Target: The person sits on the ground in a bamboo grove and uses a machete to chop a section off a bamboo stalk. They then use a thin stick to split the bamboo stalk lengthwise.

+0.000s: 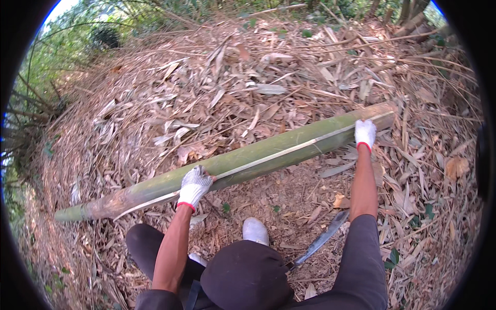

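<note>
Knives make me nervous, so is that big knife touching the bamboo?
Apart. The head view shows it: leaf-strewn ground lies in plain sight between the knife and the bamboo.

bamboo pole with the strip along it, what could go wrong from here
The round bamboo pole might roll, lying on loose dry leaves. The pale strip may have sharp edges, and the gloved left hand and right hand are at it. The bare blade on the ground near the white shoe could cut a foot.
</note>
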{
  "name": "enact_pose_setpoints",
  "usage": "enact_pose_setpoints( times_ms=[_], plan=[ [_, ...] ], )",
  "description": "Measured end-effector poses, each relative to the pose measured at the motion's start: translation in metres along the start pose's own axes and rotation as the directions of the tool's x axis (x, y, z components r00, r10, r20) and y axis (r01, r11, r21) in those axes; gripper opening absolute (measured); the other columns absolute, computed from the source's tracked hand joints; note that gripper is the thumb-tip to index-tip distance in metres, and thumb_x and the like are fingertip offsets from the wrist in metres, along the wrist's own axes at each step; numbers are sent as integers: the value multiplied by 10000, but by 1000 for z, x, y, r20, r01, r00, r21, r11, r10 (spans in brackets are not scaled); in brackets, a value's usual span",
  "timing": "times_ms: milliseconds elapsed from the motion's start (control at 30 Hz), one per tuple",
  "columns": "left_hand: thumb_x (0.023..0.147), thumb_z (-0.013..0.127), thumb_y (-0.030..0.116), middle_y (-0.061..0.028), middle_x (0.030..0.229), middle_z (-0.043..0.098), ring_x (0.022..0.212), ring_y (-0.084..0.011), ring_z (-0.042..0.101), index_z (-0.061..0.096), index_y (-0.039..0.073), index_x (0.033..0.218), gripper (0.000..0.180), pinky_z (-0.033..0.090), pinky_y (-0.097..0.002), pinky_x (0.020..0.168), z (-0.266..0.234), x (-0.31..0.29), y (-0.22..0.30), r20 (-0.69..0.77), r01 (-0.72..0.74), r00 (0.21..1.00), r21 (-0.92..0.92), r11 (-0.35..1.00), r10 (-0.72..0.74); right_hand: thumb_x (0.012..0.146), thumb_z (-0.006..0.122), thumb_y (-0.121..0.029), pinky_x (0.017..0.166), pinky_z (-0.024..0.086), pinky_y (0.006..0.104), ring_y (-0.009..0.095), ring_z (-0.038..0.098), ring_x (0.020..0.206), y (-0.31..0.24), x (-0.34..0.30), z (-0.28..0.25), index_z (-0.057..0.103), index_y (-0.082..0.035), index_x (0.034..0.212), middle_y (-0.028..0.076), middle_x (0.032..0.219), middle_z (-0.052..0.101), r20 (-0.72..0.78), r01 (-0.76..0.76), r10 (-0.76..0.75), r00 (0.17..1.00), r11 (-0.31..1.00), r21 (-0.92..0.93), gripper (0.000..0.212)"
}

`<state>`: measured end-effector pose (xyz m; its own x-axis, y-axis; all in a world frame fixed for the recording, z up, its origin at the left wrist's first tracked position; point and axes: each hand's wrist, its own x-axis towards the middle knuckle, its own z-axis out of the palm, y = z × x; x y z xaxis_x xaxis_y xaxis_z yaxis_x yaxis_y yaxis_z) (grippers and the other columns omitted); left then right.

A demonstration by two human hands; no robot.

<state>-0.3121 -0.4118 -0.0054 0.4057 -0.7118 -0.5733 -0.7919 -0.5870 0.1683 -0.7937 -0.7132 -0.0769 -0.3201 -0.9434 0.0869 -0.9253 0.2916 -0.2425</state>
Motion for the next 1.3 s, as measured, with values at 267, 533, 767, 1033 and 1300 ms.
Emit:
enact_pose_setpoints(
  times_ms=[267,533,767,1033,1300],
  plan=[
    [720,747,417,-176,859,661,863,-349,640,633,64,849,393,500,-421,772,-3,-11,-1,-68,24,997,-99,995,-31,786,523,-305,858,483,482,418,625,945,-2,6,0,688,28,933,276,973,648,58,36,-32,998,996,-83,400],
    [729,718,400,-191,848,635,838,-362,631,639,44,854,386,493,-454,745,10,0,-14,-94,-76,993,-6,997,75,764,516,-295,818,504,480,398,653,855,-3,-1,-3,708,2,836,253,868,665,24,35,-34,999,999,-42,361],
    [735,716,394,-208,820,661,802,-353,647,686,21,805,381,496,-436,742,6,9,-17,40,-97,995,31,995,96,779,565,-297,868,496,434,364,640,942,-9,-5,-10,694,15,904,242,991,657,50,-50,50,998,999,0,360],
    [761,693,419,-203,888,668,868,-342,651,692,28,864,404,500,-434,773,4,8,-14,31,-140,990,111,984,138,776,560,-297,878,492,433,357,638,951,-3,-2,-3,696,-1,887,225,989,659,11,27,-26,1000,998,-56,344],
    [747,702,412,-192,965,663,929,-354,634,639,40,941,424,496,-425,825,2,-3,-11,-22,0,1000,-73,997,-1,766,520,-321,832,483,493,438,628,920,2,9,1,689,43,880,305,920,635,102,22,-18,995,999,-31,417]
  ],
)
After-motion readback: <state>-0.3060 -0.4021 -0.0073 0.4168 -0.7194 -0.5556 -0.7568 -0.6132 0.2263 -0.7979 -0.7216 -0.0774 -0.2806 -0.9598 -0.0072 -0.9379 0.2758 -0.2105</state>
